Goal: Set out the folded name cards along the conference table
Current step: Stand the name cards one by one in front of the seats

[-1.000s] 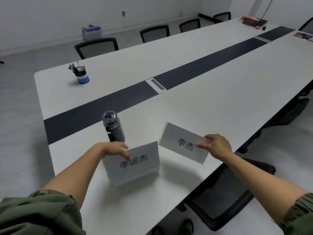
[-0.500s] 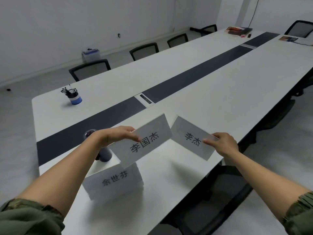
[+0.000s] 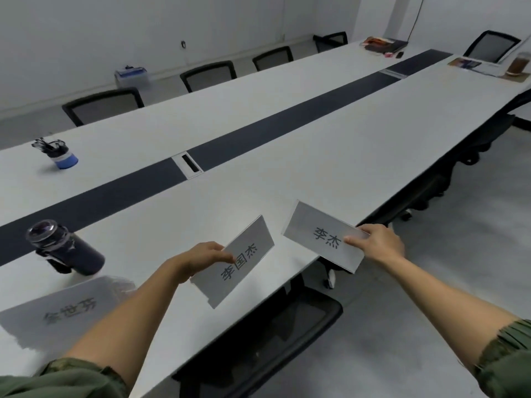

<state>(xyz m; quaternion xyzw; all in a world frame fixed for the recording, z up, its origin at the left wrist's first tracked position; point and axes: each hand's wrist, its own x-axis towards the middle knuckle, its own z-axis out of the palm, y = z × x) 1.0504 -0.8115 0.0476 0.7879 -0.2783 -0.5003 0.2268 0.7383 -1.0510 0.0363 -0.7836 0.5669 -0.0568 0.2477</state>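
My left hand (image 3: 201, 258) pinches a white name card with three black characters (image 3: 238, 261), held in the air over the near edge of the long white conference table (image 3: 330, 156). My right hand (image 3: 376, 244) pinches a second white name card with two characters (image 3: 319, 235) by its right end, past the table's near edge. A stack of more name cards (image 3: 57, 314) stands on the table at the lower left, blurred.
A dark flask (image 3: 66, 249) stands left of my left arm. A blue pen cup (image 3: 61, 156) sits at the far left. A dark strip with a cable port (image 3: 188, 165) runs down the table. Black chairs line both sides; one chair (image 3: 273, 334) is below my hands.
My left hand has lifted the three-character card off the stack and carried it right and lower. My right hand keeps the two-character card. The view has swung right along the table.
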